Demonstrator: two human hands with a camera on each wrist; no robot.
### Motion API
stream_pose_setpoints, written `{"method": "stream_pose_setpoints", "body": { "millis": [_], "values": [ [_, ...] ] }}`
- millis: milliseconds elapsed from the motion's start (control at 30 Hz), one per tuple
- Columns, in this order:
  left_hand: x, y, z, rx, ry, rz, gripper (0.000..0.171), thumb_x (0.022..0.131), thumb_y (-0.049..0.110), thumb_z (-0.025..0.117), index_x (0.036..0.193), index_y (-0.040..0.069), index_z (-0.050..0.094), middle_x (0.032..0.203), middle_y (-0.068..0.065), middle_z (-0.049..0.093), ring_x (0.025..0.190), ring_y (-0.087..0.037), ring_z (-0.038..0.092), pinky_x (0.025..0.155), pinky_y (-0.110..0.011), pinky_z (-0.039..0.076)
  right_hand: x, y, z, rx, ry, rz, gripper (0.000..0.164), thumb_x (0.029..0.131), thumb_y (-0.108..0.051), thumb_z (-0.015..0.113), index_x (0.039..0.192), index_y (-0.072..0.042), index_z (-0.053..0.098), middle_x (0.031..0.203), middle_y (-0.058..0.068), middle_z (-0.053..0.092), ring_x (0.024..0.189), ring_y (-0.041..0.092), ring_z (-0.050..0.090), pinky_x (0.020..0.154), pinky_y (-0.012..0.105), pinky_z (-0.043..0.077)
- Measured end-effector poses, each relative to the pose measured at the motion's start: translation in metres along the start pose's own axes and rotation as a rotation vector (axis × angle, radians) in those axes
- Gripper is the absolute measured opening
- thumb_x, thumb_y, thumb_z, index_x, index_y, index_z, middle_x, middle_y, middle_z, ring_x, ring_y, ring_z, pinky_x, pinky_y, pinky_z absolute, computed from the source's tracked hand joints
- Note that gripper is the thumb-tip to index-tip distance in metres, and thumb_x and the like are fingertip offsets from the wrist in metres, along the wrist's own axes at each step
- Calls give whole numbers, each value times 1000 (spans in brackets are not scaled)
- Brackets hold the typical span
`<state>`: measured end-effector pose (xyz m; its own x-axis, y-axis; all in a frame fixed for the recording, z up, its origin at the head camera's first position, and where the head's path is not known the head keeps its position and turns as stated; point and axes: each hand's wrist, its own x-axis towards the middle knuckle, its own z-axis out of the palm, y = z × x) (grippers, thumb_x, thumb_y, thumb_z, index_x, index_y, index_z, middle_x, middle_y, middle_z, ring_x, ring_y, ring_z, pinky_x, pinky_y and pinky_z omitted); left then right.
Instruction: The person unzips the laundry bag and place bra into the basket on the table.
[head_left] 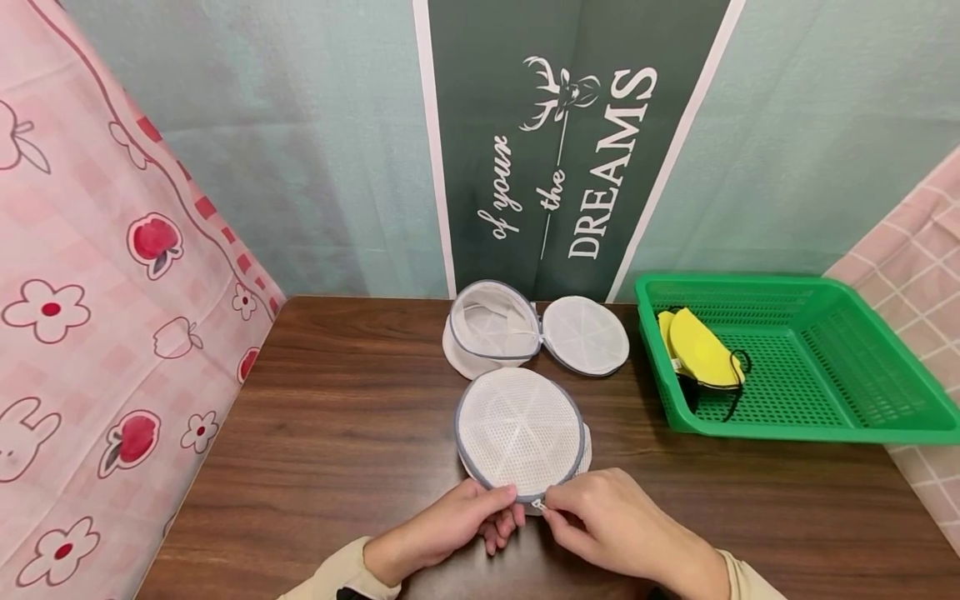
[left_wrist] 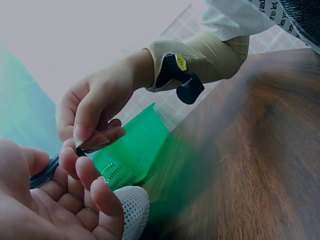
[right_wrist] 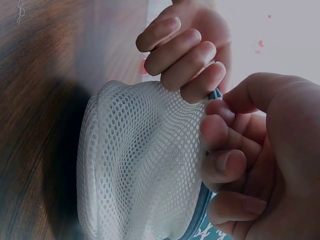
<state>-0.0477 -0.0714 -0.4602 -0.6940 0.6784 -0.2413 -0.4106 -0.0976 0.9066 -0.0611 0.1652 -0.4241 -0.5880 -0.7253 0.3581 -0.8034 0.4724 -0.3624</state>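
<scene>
A round white mesh laundry bag (head_left: 520, 429) with a grey zipper edge stands at the middle front of the table, its flat lid on top. My left hand (head_left: 477, 518) grips the near rim between thumb and fingers. Just right of it, my right hand (head_left: 611, 521) pinches the zipper pull (head_left: 538, 504) at the front of the rim. In the right wrist view the bag's mesh side (right_wrist: 145, 155) faces the camera, and the fingertips of both hands meet near the zipper. The left wrist view shows little of the bag, mostly hidden behind the left hand.
Behind it a second mesh bag (head_left: 472, 367) stands unzipped, its round lid (head_left: 587, 335) folded out to the right. A green plastic basket (head_left: 825, 433) at the right holds yellow cups with black straps (head_left: 701, 350). Curtains hang behind and at the sides of the wooden table (head_left: 322, 433).
</scene>
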Motion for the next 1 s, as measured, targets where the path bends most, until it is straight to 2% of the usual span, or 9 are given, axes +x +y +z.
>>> {"method": "stream_pose_setpoints", "body": {
  "millis": [500, 733, 1000],
  "values": [
    [-1, 0, 1, 66, 28, -14, 50, 106, 23, 46, 95, -25, 51, 69, 4, 53, 62, -4, 50, 55, -15, 43, -2, 3, -1, -59, 57, 29, 42, 72, -10, 75, 64, -31, 39, 62, -24, 27, 56, -9, 25, 49, 8, 21],
    [0, -1, 0, 75, 46, -24, 49, 105, 22, 47, 95, -25, 51, 67, 5, 53, 61, -4, 50, 55, -16, 43, -5, 8, -3, -84, 76, 57, 42, 69, -10, 74, 64, -33, 39, 62, -25, 28, 55, -8, 25, 49, 9, 20],
    [1, -2, -1, 73, 58, -38, 49, 104, 23, 48, 95, -25, 51, 66, 5, 53, 61, -3, 50, 55, -16, 43, -6, 13, -6, -117, 84, 85, 43, 66, -10, 73, 62, -31, 36, 62, -23, 23, 55, -8, 22, 48, 10, 16]
  ]
}}
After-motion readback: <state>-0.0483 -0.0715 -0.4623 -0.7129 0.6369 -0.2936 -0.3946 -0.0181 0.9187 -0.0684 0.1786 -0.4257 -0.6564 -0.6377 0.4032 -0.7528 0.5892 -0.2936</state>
